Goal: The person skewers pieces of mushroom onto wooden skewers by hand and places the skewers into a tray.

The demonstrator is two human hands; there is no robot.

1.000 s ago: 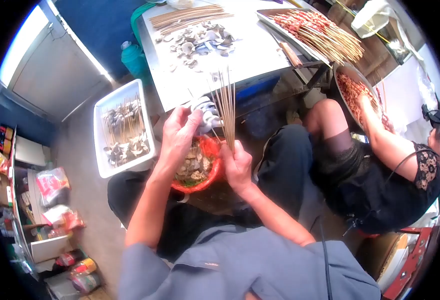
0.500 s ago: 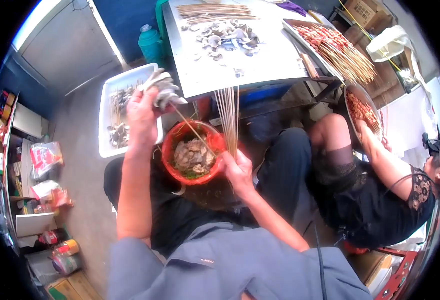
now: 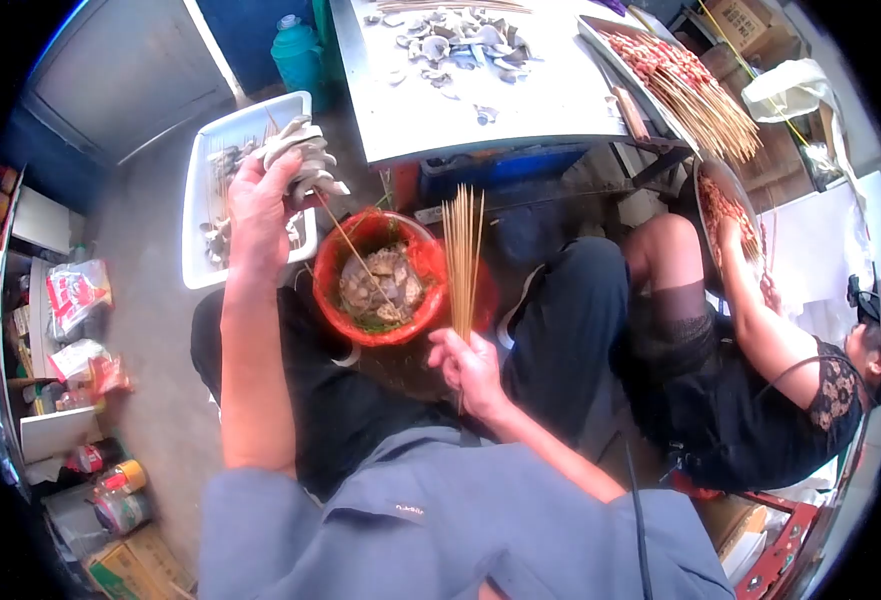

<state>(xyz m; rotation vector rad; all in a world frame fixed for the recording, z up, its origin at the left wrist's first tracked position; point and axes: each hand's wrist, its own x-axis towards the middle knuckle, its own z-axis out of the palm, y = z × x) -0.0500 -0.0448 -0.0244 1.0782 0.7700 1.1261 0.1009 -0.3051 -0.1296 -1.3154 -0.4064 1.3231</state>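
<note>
Skewered mushrooms (image 3: 305, 160) are pinched by the outstretched left hand (image 3: 262, 205), left of the bucket (image 3: 326, 290); sticks (image 3: 462, 255) are gripped by the right hand (image 3: 472, 372).

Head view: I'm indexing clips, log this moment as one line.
left hand: holds oyster mushroom skewer; right hand: holds bamboo skewer bundle; loose oyster mushrooms: on table

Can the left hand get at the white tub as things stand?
Likely yes: the left hand, though holding a mushroom skewer, overlaps the white tub in view, with nothing visibly between them.
</note>
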